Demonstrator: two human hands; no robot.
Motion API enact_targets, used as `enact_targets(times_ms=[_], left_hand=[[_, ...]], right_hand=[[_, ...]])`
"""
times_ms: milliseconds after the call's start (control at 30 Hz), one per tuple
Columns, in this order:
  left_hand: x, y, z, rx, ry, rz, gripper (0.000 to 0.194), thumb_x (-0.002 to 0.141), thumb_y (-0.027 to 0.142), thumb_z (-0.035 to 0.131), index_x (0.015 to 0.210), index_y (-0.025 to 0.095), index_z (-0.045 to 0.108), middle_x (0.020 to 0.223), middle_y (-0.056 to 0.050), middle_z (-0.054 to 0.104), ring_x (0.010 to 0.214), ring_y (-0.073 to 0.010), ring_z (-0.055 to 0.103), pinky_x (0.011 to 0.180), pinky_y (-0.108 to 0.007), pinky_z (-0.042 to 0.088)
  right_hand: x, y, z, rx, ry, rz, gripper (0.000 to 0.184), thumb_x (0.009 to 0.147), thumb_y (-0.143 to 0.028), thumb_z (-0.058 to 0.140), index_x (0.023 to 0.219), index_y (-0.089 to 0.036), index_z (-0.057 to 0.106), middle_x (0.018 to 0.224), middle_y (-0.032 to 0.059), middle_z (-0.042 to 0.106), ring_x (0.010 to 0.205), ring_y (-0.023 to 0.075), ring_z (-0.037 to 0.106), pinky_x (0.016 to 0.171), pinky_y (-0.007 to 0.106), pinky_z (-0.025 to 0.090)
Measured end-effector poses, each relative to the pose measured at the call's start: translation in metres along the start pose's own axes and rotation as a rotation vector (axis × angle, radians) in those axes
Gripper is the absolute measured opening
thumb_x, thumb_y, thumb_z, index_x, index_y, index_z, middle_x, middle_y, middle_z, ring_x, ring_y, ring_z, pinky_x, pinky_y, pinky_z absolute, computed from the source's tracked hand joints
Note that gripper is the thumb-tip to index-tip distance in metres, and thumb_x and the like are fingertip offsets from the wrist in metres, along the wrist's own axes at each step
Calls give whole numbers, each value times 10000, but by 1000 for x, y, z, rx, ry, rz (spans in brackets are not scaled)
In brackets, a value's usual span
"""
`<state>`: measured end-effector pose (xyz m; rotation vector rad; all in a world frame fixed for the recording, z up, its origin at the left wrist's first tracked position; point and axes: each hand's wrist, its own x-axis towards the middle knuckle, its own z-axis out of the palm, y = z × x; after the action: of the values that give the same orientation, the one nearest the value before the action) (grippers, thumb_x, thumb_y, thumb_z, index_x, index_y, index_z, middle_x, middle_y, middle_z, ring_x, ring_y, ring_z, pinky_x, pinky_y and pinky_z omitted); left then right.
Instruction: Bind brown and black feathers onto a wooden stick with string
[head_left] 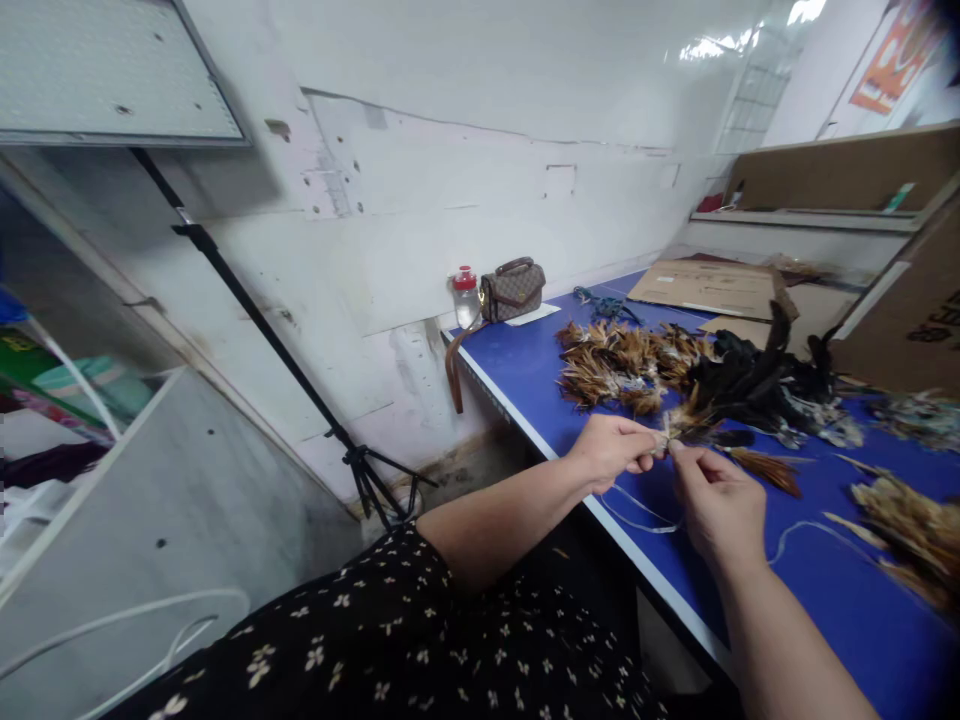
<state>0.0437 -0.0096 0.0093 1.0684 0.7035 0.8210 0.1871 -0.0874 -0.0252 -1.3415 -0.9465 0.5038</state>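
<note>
My left hand (615, 448) is closed, thumb and forefinger pinching the pale base of a small bundle of brown feathers (688, 422). Right beside it, my right hand (720, 495) is also closed, its thumb and forefinger pressed together at the same base; whether they grip the feathers or a string there is hidden. A thin pale string (637, 525) loops below the hands over the blue table (517, 370). Just beyond the fingers lie a heap of brown feathers (619, 360), a pile of black feathers (765, 385) and a reddish-brown tuft (769, 470).
Tan feathers (911, 520) lie at the right. A brown handbag (516, 290) and a red-lidded jar (466, 300) stand by the wall. Flat cardboard (709, 285) covers the far end, with a carton (907, 310) at right. A black light stand (277, 345) rises left of the table.
</note>
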Motion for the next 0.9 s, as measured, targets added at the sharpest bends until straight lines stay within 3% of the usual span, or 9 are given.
enact_targets(times_ms=[167, 400, 600, 900], left_hand=[[-1, -3, 0, -107, -32, -13, 228, 843, 216, 935, 742, 69, 793, 717, -89, 716, 570, -67, 521, 524, -237, 254], [-2, -5, -2, -228, -92, -39, 149, 791, 169, 876, 810, 46, 794, 806, -126, 758, 571, -74, 550, 527, -248, 236], [-2, -7, -4, -273, -91, -36, 320, 820, 340, 939, 796, 77, 758, 803, -139, 762, 602, -102, 580, 529, -250, 260], [-2, -10, -6, -247, -86, 10, 505, 571, 405, 1109, 769, 62, 796, 755, -110, 736, 583, -88, 551, 537, -261, 238]], right_hand=[[0, 8, 0, 180, -24, 112, 412, 810, -571, 955, 906, -185, 846, 583, -34, 529, 515, 120, 382, 464, 270, 256], [1, 6, 0, 213, -7, 110, 352, 783, -489, 944, 923, -177, 859, 573, -38, 542, 497, 114, 395, 454, 255, 273], [0, 0, 1, 179, -6, 114, 363, 757, -494, 936, 920, -179, 859, 558, -41, 530, 481, 113, 387, 448, 255, 255], [2, 9, -3, 77, -30, 20, 360, 850, -551, 887, 925, -203, 835, 588, -47, 540, 503, 134, 408, 466, 277, 300]])
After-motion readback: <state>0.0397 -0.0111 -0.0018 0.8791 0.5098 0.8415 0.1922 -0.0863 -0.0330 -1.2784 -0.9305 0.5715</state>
